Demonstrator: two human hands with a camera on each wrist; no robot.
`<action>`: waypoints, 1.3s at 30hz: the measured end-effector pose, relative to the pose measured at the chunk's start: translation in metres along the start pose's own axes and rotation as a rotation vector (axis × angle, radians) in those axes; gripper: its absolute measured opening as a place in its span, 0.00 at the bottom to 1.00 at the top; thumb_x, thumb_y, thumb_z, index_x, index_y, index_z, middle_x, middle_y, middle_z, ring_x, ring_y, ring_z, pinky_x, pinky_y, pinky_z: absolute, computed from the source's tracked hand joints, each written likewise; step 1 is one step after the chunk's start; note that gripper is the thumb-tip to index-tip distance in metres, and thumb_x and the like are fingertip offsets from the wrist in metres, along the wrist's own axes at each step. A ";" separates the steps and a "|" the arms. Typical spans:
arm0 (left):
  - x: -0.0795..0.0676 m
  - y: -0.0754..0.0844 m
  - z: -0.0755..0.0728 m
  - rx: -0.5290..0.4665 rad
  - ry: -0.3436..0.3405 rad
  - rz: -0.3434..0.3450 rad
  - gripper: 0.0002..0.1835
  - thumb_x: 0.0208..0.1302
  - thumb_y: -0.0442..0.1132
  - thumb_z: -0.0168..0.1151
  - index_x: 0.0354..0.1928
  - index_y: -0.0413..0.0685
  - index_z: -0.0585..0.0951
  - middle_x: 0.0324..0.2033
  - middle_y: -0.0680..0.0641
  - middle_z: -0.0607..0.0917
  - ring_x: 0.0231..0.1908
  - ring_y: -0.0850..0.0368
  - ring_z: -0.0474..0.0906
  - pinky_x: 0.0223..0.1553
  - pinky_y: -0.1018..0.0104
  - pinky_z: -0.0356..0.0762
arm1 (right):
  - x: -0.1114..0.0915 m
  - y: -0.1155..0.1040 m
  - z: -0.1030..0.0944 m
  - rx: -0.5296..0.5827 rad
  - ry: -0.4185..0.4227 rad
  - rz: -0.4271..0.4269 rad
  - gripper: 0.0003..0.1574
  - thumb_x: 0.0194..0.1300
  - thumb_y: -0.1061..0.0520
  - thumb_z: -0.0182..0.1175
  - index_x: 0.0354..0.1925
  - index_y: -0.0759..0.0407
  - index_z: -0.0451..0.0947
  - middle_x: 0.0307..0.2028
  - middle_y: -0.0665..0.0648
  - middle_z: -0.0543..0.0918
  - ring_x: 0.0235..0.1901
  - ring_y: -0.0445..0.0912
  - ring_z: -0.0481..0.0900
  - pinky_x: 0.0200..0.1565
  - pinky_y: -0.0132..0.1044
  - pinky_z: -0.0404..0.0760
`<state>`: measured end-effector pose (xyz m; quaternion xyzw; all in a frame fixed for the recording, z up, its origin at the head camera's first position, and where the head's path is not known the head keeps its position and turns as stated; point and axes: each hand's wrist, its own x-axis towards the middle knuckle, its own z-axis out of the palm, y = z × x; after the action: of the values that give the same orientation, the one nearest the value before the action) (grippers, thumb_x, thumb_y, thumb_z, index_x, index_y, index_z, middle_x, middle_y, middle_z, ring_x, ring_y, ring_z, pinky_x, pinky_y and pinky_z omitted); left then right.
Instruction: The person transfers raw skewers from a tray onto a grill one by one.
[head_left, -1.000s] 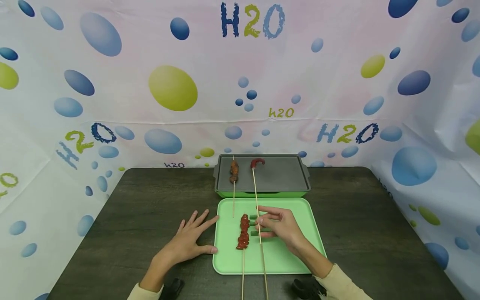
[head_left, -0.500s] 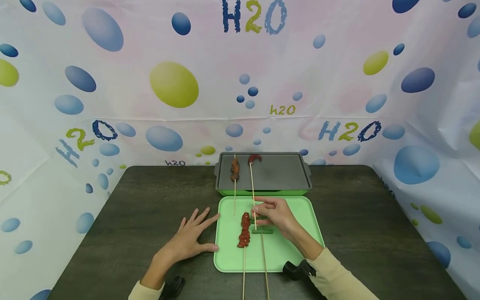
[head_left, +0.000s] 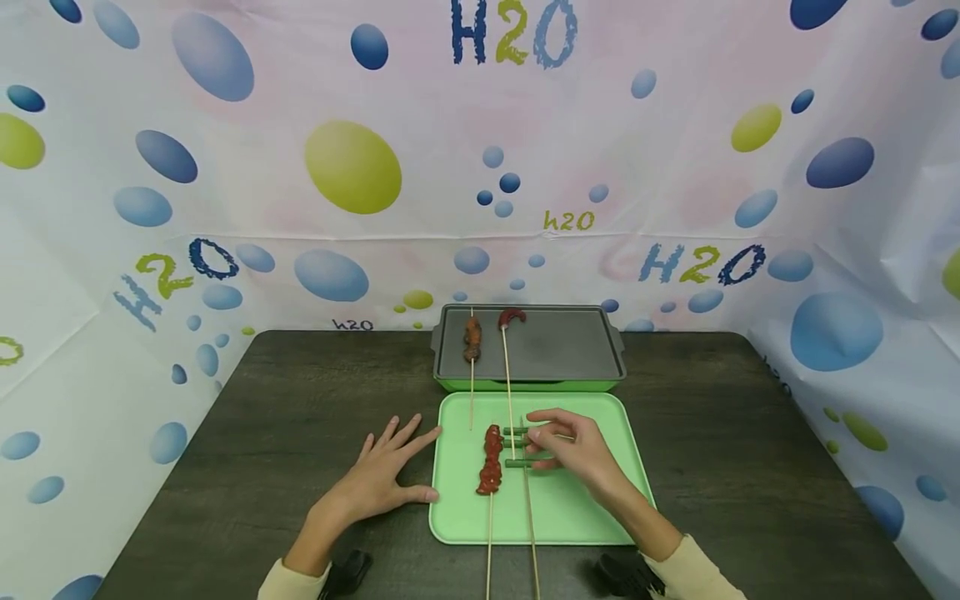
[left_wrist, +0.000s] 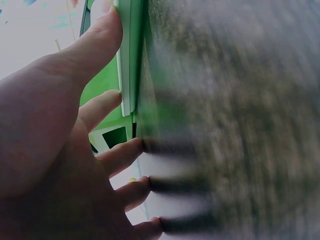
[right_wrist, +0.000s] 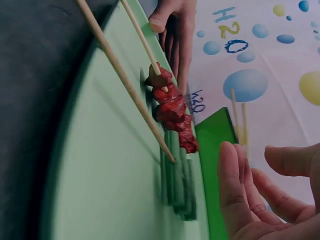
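My left hand (head_left: 375,483) is spread on the table, its thumb and index fingertip at the left edge of the green tray (head_left: 585,517). My right hand (head_left: 577,450) hovers over the tray, thumb and fingers apart with nothing between them. On the tray lie a skewer of red meat (head_left: 490,462) and a skewer of green vegetable pieces (head_left: 517,463), partly covered by my right fingers in the head view. A curled sausage on a stick (head_left: 512,316) lies on the grill plate (head_left: 570,342), its stick reaching over the tray. Left of it lies a browned meat skewer (head_left: 472,337).
The dark wooden table (head_left: 712,433) extends on both sides of the tray. Behind it hangs a patterned curtain (head_left: 450,167). Two bare sticks (head_left: 531,533) stick out past the tray's front edge towards me.
My right hand moved forward with the sausage stick, released it on the grill, and drew back slightly to the right. The left hand stayed at the tray edge.
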<state>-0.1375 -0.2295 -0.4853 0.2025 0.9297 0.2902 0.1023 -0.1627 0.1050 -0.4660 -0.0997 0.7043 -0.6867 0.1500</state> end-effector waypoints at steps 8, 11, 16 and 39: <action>-0.002 0.000 -0.001 -0.006 -0.007 -0.007 0.49 0.60 0.63 0.70 0.79 0.55 0.65 0.79 0.34 0.54 0.76 0.24 0.40 0.64 0.17 0.36 | -0.037 -0.002 -0.006 -0.053 -0.043 0.024 0.25 0.75 0.61 0.60 0.63 0.76 0.73 0.44 0.75 0.84 0.44 0.65 0.86 0.42 0.51 0.88; -0.004 -0.001 -0.001 -0.014 -0.005 -0.001 0.49 0.60 0.63 0.71 0.79 0.55 0.65 0.78 0.34 0.55 0.76 0.24 0.40 0.64 0.16 0.36 | -0.050 0.004 -0.007 -0.048 -0.073 0.019 0.25 0.75 0.61 0.61 0.62 0.78 0.72 0.43 0.75 0.84 0.41 0.60 0.88 0.41 0.50 0.88; -0.006 -0.002 0.002 -0.024 -0.003 0.012 0.49 0.60 0.62 0.72 0.79 0.54 0.65 0.78 0.32 0.55 0.75 0.22 0.41 0.62 0.15 0.37 | -0.072 0.016 -0.008 -0.027 -0.147 0.034 0.25 0.75 0.63 0.60 0.62 0.79 0.71 0.41 0.73 0.84 0.37 0.53 0.89 0.38 0.50 0.89; -0.001 0.003 -0.002 -0.032 -0.010 0.008 0.48 0.60 0.61 0.72 0.79 0.54 0.65 0.78 0.32 0.54 0.76 0.22 0.39 0.63 0.16 0.36 | -0.110 0.038 0.013 0.388 -0.289 0.234 0.41 0.74 0.63 0.61 0.75 0.74 0.53 0.48 0.73 0.86 0.45 0.55 0.89 0.45 0.42 0.87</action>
<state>-0.1360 -0.2285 -0.4816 0.2061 0.9235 0.3045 0.1089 -0.0530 0.1327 -0.4962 -0.0843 0.5375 -0.7654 0.3437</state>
